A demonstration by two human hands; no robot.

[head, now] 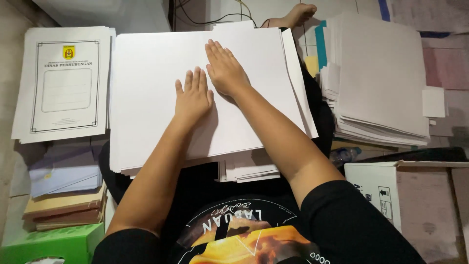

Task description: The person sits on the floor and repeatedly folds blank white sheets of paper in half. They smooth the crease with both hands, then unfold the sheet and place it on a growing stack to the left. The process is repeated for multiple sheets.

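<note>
**Both palms flat on the big white sheet**

My left hand [193, 95] and my right hand [225, 71] lie side by side, fingers straight and released — neither grips anything; both press palm-down on the top sheet of the large white paper stack [146, 93] on my lap. The right sits just ahead of the left, toward one o'clock, fingertips pointing to twelve. Pressing flat like this looks meant to keep the top sheet from sliding and to smooth it against those below, whose edges peek out unevenly at six o'clock.

The stack's long axis runs nine to three across my knees, tilted slightly, its right edge slanting toward five o'clock.

Outward: at nine o'clock lies a printed cover sheet [63, 83] with a framed border and a small yellow emblem, upright toward twelve. Below it, at eight, a pile of folders [66, 195] — lilac, tan, brown — rests on a green box [53, 242]. At three o'clock stands a thick white paper pile [381, 73]; at four, a cardboard carton [386, 193]. My bare foot [298, 14] shows at twelve.
</note>
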